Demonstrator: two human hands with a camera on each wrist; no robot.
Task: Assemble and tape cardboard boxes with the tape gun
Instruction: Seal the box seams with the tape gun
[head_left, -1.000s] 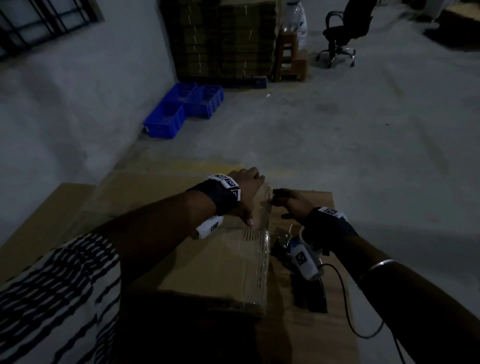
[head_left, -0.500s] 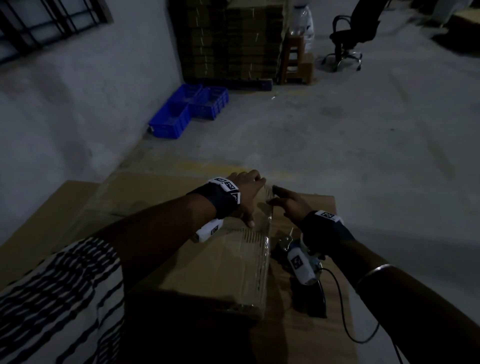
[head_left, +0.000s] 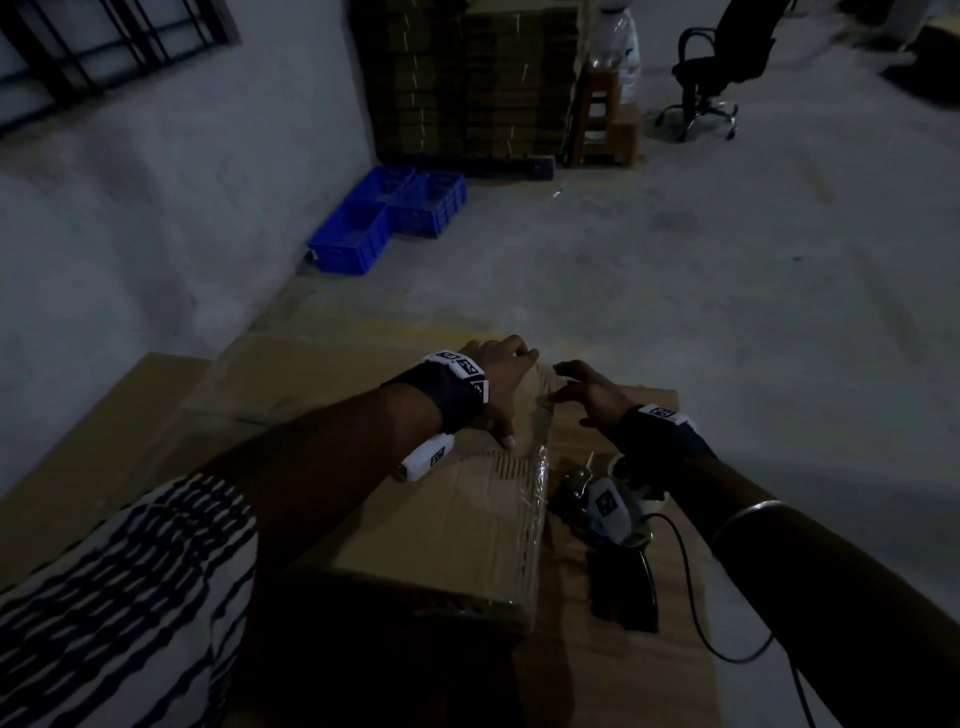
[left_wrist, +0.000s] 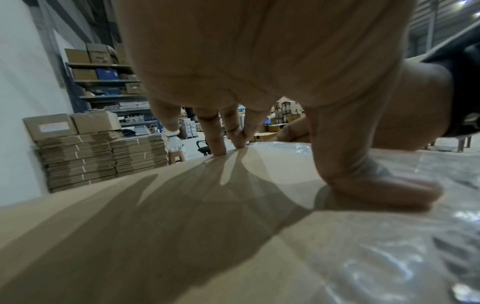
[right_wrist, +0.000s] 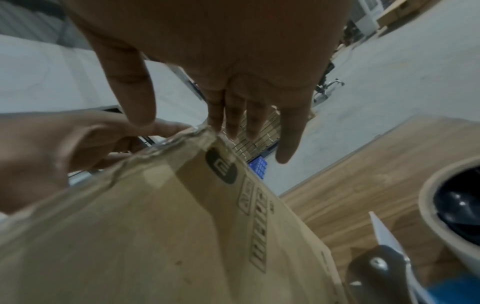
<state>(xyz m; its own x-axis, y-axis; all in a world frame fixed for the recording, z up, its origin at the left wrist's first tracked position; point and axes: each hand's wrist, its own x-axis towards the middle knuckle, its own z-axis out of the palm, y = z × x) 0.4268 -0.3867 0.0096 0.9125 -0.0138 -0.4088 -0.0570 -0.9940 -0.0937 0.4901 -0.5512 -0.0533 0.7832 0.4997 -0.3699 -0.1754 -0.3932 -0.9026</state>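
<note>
Since a second ago, my right hand (head_left: 592, 397) has lifted slightly, fingers (right_wrist: 285, 133) spread apart at the box's far corner. Cardboard box (head_left: 441, 530) lies on the worktop (head_left: 644, 675); my left hand (head_left: 498, 384) presses flat on its taped top, fingers straight. Tape gun (head_left: 605, 512) rests just right of the box.

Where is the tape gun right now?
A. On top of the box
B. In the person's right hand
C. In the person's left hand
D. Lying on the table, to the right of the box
D. The tape gun lies on the table beside the cardboard box, while the left hand and right hand both work at the box's far end.
</note>
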